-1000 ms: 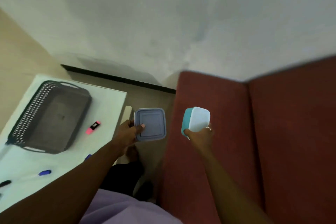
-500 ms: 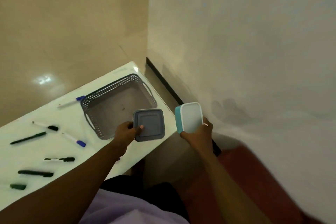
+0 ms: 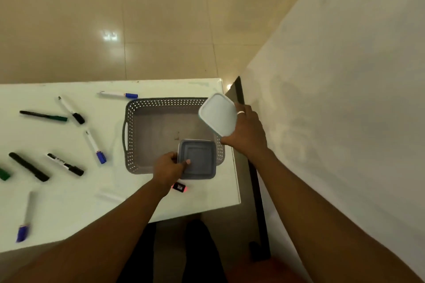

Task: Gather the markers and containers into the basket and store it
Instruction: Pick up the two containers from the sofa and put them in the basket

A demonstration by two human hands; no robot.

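A grey perforated basket (image 3: 147,108) stands empty on the white table (image 3: 69,202). My left hand (image 3: 167,167) grips a grey square container (image 3: 200,158) over the basket's near right corner. My right hand (image 3: 247,132) holds a teal container with a white lid (image 3: 218,116) above the basket's right side. Several markers lie on the table to the left: a blue-capped one (image 3: 118,94) behind the basket, another blue-capped one (image 3: 94,146), a green one (image 3: 43,115), black ones (image 3: 28,166). A pink highlighter (image 3: 179,187) lies just under my left wrist.
The table's right edge (image 3: 234,167) runs beside a pale wall (image 3: 345,99) with a dark baseboard (image 3: 255,179). Beige tiled floor (image 3: 138,18) lies beyond the table. Dark trousers (image 3: 174,253) show below the table's near edge.
The view swung from the red sofa to the table. Both hands carried their containers over, and these now hang above the basket's right part.
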